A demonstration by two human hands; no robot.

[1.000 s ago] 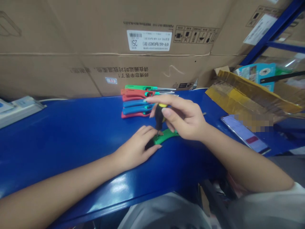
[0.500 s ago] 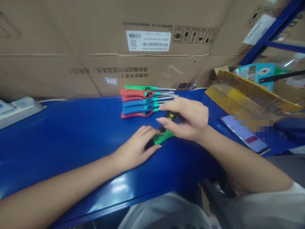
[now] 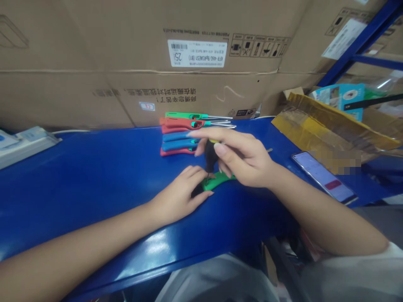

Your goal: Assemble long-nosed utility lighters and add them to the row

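Note:
My right hand (image 3: 244,161) pinches a short black screwdriver (image 3: 210,157) with a yellow cap, held upright with its tip on a green lighter (image 3: 218,180) lying on the blue table (image 3: 94,176). My left hand (image 3: 181,195) rests on the table and grips the green lighter's near end between thumb and fingers. Just behind my hands lies a row of several long-nosed lighters (image 3: 181,134) in green, red and blue, their metal nozzles pointing right.
Large cardboard boxes (image 3: 141,63) wall off the back of the table. A phone (image 3: 324,176) with a lit screen lies at the right, beside a yellow-taped carton flap (image 3: 327,121). A white power strip (image 3: 25,142) sits at the far left. Blue shelf posts (image 3: 355,46) rise at the right.
My right hand, which had tilted the screwdriver down flat half a second ago, has stood it upright again on the green lighter. My left hand has not moved.

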